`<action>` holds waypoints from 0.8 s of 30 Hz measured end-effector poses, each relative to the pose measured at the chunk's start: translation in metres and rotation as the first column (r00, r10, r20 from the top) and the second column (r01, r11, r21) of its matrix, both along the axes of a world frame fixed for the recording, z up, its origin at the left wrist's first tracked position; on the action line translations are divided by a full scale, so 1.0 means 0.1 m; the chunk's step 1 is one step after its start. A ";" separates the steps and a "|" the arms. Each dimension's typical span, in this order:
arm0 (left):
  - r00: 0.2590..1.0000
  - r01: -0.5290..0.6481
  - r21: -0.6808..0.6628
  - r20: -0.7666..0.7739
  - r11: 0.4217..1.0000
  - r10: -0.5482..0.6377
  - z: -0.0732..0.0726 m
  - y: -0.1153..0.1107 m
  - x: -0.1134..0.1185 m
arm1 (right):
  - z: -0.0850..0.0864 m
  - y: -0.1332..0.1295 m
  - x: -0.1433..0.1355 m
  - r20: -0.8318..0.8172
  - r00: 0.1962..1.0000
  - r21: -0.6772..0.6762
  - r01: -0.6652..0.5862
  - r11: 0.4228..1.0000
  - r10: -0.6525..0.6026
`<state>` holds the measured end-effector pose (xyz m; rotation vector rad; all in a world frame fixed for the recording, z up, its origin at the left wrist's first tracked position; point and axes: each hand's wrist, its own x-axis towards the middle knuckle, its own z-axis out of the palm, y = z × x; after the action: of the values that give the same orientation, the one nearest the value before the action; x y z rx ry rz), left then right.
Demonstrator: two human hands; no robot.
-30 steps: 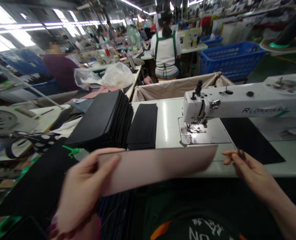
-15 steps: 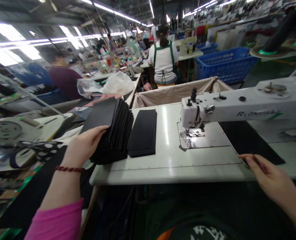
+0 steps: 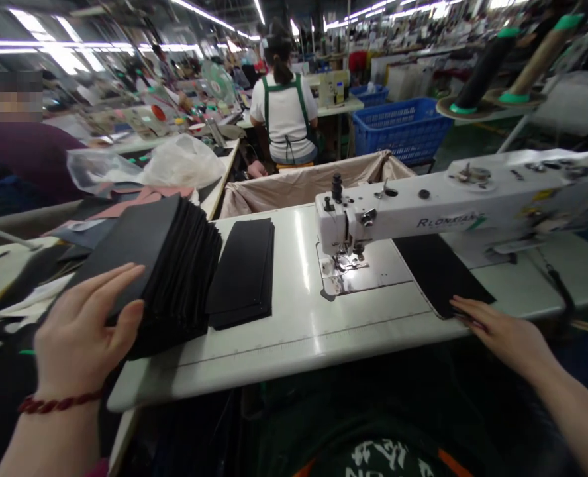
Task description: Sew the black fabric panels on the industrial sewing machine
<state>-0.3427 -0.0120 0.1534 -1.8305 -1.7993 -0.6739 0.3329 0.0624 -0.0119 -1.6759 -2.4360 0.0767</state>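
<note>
Lower left, left hand [image 3: 83, 324] open on tall stack of black rectangular panels [image 3: 130, 245]; right hand [image 3: 510, 334] at right.
Left fingers now extended over stack top, thumb apart, vs. closed at its near edge earlier. Right hand, fingers mostly closed around a thin dark tool [image 3: 469, 319], now farther over near edge of flat black sheet [image 3: 438, 265], beside white sewing machine [image 3: 403, 212]. Short black stack [image 3: 242, 271] left of centre, on white tabletop [image 3: 294, 338].
</note>
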 end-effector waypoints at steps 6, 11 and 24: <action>0.906 0.402 0.051 0.124 0.914 -0.405 -0.25 0.09 0.85 | 0.42 -0.08 -0.15 -0.100 0.992 0.147 -0.063 0.987 0.078; 0.657 0.730 -0.152 0.426 0.666 -0.622 -0.52 0.48 2.10 | 0.99 -0.51 -1.07 -0.218 0.879 -0.045 -0.442 0.896 0.423; 0.845 0.526 -0.566 0.266 0.635 -0.464 -1.47 0.42 2.51 | 0.53 0.17 -2.01 -0.419 0.846 -0.183 -0.435 0.882 0.330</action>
<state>-0.0913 0.0302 0.0067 -2.8628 -1.6892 -0.3529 0.1318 0.0798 0.0409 -1.0827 -2.4897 0.7507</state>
